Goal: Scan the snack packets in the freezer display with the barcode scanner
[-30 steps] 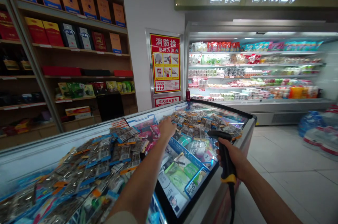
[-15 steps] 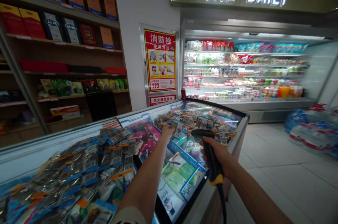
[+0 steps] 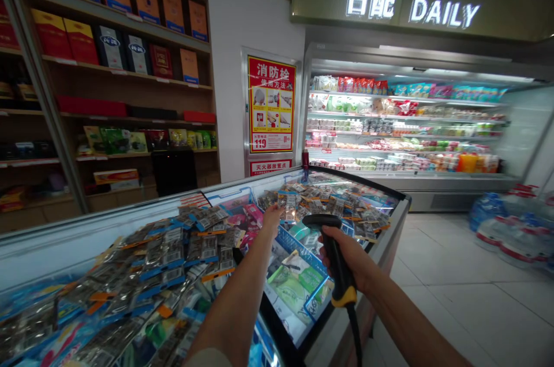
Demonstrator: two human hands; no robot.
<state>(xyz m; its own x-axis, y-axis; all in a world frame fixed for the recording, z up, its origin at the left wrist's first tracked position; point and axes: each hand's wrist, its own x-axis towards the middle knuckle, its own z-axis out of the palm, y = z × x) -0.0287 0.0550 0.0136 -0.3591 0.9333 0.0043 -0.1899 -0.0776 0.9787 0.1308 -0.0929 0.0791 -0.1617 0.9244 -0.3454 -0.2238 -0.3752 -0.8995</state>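
Note:
My right hand (image 3: 346, 251) is wrapped round the grip of a black and yellow barcode scanner (image 3: 337, 260), its head turned to the left and its cord hanging down. My left hand (image 3: 272, 217) reaches over the chest freezer, fingers pinched at the edge of a small clear packet (image 3: 291, 205) with dark contents and a barcode label. The fingertips are small and partly hidden. Beyond lies a pile of similar packets (image 3: 322, 199) on the freezer glass. A larger heap of such packets (image 3: 167, 251), with blue and orange edges, spreads left of my left forearm.
The freezer's dark frame (image 3: 281, 326) runs beneath my forearms. Inside, a blue basket (image 3: 320, 298) holds green and white bags. A lit refrigerated display (image 3: 407, 179) stands behind, shelves of boxes (image 3: 116, 15) at left, bottled water packs (image 3: 515, 228) on the floor at right.
The view has shifted slightly left and up. My right hand and the scanner have come a little closer to my left hand, which stays at the packet.

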